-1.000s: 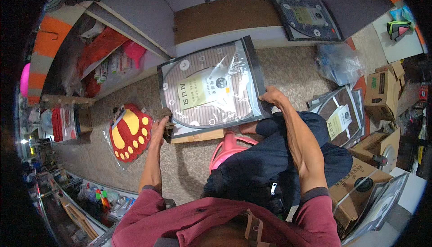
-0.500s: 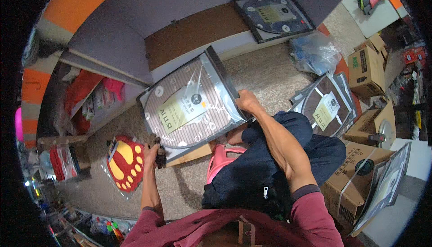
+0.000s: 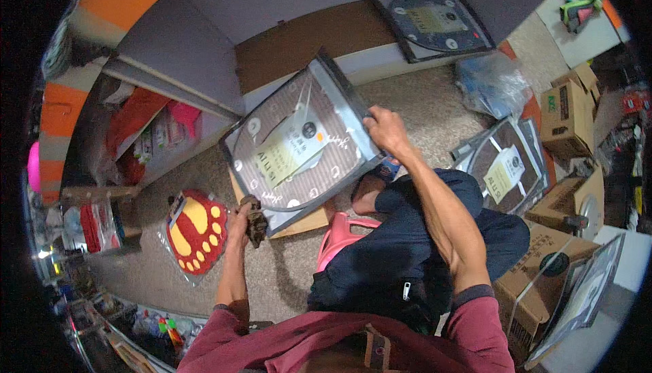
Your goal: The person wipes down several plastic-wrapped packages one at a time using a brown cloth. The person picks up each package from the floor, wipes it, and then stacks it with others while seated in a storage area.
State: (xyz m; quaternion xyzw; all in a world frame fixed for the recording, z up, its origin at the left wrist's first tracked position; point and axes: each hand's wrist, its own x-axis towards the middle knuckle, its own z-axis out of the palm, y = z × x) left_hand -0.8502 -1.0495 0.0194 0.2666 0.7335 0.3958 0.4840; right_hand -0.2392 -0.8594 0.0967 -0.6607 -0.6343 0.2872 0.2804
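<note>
A striped grey-brown mat in a clear, dark-edged plastic sleeve (image 3: 299, 149) is tilted in front of me, a pale label on its face. My right hand (image 3: 387, 132) is closed on the sleeve's right edge, near its upper corner. Beside the lower left corner, my left hand (image 3: 240, 224) is closed around a crumpled brown rag (image 3: 255, 224). The fingers of that hand are partly hidden by the rag. Under the sleeve's lower edge, a flat tan cardboard piece (image 3: 305, 224) shows. Left of my left hand lies a red and yellow foot-shaped mat (image 3: 197, 234) in clear plastic.
A pink plastic stool (image 3: 333, 237) is by my legs. More packaged mats (image 3: 502, 169) lie to the right, near cardboard boxes (image 3: 567, 118). Another packaged mat (image 3: 435, 23) leans at the back on a low ledge (image 3: 305, 50). Crumpled clear plastic (image 3: 492, 81) lies nearby.
The whole view has shifted, so most things appear farther right. The sleeved mat sits slightly higher, with more cardboard showing beneath it. Both hands keep their holds.
</note>
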